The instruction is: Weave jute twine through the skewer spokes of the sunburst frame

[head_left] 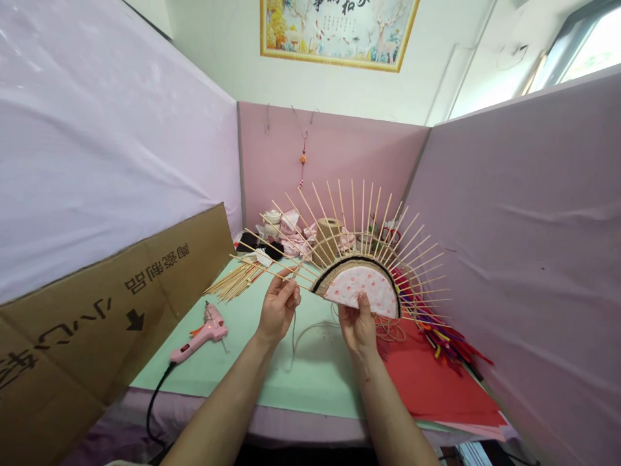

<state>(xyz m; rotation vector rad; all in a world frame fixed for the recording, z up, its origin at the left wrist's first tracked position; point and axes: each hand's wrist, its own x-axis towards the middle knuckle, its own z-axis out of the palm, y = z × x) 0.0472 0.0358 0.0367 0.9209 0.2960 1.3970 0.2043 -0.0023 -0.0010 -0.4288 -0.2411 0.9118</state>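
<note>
A half-round fan piece (363, 288) with pink-dotted white cloth, a twine band, a black edge and several thin sticks fanning outward is held above the table. My right hand (358, 323) grips its straight lower edge, thumb on the cloth. At the left end of the fan, my left hand (280, 305) pinches the twine (294, 330) beside the lowest sticks. That twine hangs below the fingers and loops over the green mat. Another line of twine arcs across the sticks partway out.
On the green mat (310, 388) lie a pink glue gun (206, 333) at left and loose sticks (235, 279) behind it. Red sheets (436, 378) and colored pipe cleaners (449, 343) lie right. A twine spool (328, 239) stands behind the fan; cardboard (111, 323) borders the left.
</note>
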